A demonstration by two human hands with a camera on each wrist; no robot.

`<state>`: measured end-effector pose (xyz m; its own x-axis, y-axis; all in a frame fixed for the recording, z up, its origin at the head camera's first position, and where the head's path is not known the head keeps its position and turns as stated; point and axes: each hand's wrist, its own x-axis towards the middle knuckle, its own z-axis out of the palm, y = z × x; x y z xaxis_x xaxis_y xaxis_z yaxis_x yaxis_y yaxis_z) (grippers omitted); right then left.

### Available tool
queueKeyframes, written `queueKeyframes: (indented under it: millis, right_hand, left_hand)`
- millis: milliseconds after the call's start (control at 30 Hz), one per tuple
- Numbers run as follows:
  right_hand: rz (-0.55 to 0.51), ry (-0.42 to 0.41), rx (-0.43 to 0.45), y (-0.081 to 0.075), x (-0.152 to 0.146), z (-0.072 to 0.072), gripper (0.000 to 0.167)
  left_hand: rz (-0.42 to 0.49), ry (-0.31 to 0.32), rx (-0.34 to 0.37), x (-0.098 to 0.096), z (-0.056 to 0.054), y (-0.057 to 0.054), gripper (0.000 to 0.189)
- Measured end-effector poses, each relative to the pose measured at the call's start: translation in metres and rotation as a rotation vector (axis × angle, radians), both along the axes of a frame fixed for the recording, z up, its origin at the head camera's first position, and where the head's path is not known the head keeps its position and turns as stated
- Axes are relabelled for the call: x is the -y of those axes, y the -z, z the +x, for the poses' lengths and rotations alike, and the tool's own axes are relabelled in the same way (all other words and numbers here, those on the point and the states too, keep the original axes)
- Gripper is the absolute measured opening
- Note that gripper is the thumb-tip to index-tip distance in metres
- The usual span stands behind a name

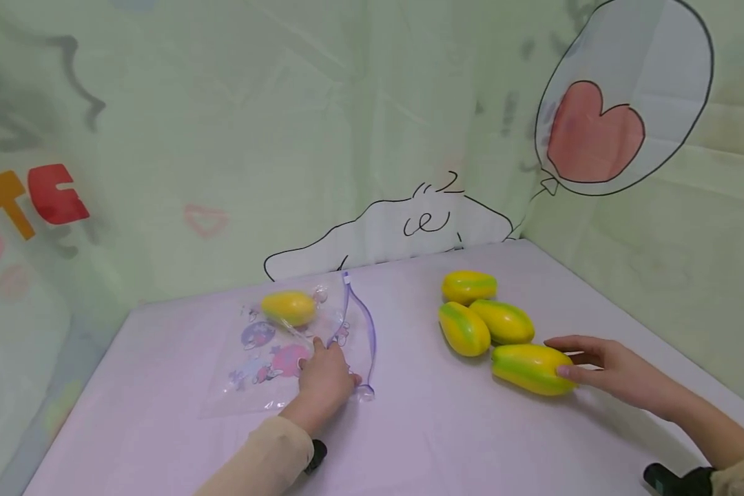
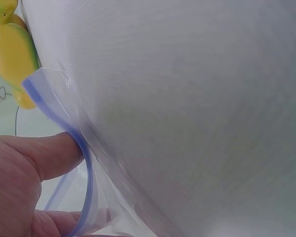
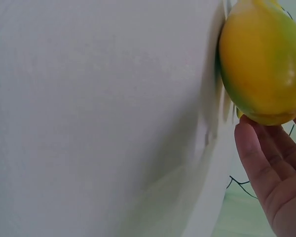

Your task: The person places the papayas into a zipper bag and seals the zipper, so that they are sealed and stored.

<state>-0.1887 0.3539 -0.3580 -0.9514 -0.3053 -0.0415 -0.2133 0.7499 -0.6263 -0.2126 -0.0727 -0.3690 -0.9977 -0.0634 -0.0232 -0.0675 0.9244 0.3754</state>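
Note:
A clear zip bag (image 1: 235,393) with printed cartoon pictures and a purple zip edge lies flat on the left of the table. One yellow papaya (image 1: 288,307) is at the bag's far part. My left hand (image 1: 327,375) is at the bag's mouth, its thumb and fingers gripping the zip edge (image 2: 91,182). On the right, my right hand (image 1: 620,375) holds the near end of a yellow-green papaya (image 1: 533,369), thumb on the near side and fingers behind. In the right wrist view, the fingertips touch the lower end of this papaya (image 3: 261,64).
Three more papayas, one at the back (image 1: 468,286), one at left (image 1: 464,329) and one at right (image 1: 503,322), lie clustered just beyond the held one. The pale table (image 1: 421,441) meets a printed curtain (image 1: 372,124) at its back and sides.

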Motion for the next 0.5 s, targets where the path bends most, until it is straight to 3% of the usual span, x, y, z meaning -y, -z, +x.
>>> queueKeyframes:
  millis: [267, 500]
  right_hand:
    - [-0.048, -0.032, 0.004, 0.0048, 0.004, -0.0009, 0.057]
    - [-0.048, -0.004, 0.029, 0.0076, 0.0041, 0.0006, 0.057]
  left_hand:
    - [0.003, -0.002, -0.015, -0.0004, 0.0011, -0.0016, 0.062]
    - [0.012, -0.01, -0.012, 0.0001, 0.0007, -0.0001, 0.063]
